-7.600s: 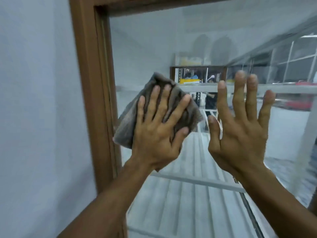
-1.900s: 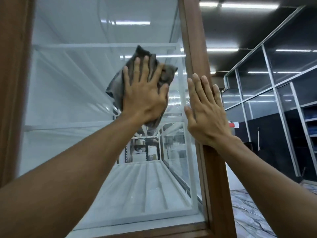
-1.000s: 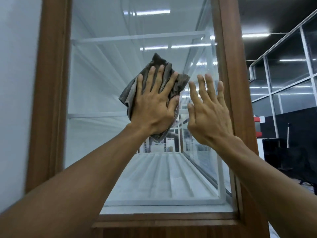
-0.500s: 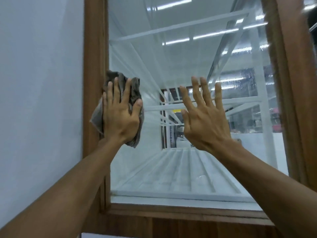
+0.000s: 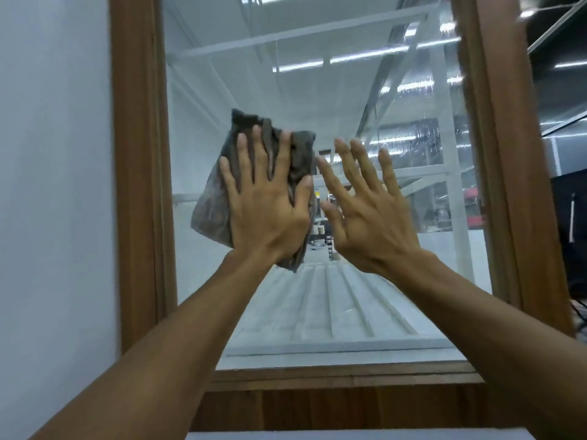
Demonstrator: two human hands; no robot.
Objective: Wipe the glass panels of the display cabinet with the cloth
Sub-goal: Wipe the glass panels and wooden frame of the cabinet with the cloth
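Glass panel [image 5: 254,90] fills mid-frame. Left hand [image 5: 266,217] presses the grey cloth [image 5: 212,211] flat-fingered. The bare right hand [image 5: 371,223], spread and empty, may smudge the glass.

- Hidden under the left hand [image 5: 270,217]: the middle of the cloth [image 5: 211,214], with only its left side, top corners and lower tip in sight.
- Turned away from the camera: both palms.
- Impossible to tell: contact or a gap between the right hand [image 5: 371,223] and the glass [image 5: 206,296].
- Cut off by the top edge: both uprights of the wooden frame [image 5: 136,185].
- Cut off by the bottom edge and lower corners: the left forearm [image 5: 178,344] and the right forearm [image 5: 476,328].
- Too small and blurred to name: the clutter [image 5: 320,231] seen through the far end, between the two hands.
- Dim and cut by the right edge: dark shapes [image 5: 568,217] beside the frame.
- Barely in view along the bottom edge: a white strip [image 5: 349,436].
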